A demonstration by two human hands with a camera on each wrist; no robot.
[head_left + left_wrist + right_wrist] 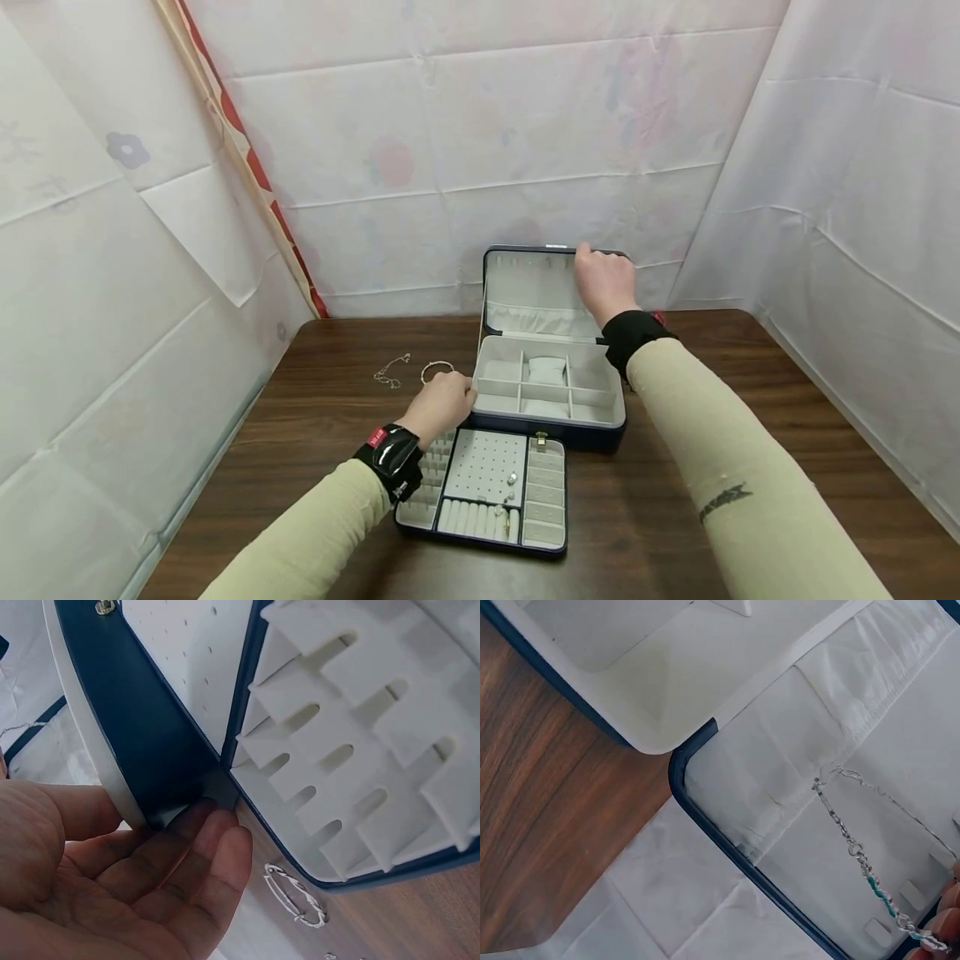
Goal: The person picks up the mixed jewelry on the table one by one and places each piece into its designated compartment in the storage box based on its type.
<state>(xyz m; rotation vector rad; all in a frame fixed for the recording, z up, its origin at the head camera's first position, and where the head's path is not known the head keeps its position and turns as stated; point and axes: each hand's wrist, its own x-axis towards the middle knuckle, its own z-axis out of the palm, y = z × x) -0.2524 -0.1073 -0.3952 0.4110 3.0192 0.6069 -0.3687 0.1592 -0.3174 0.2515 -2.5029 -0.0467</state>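
A navy jewelry box with pale compartments stands with its lid raised. At its front left corner, my left hand grips the wall, thumb at the rim and fingers against the navy side. My right hand is at the lid's upper right edge. In the right wrist view, a silver chain bracelet with green-blue parts hangs in a loop from its curled fingers, before the lid's lining. Part of that hand lies outside the wrist view.
A navy-rimmed jewelry tray lies in front of the box, with small jewelry on its perforated panel and ring rolls. Left of the box are a bangle and a thin chain on the wooden table. White cloth hangs behind.
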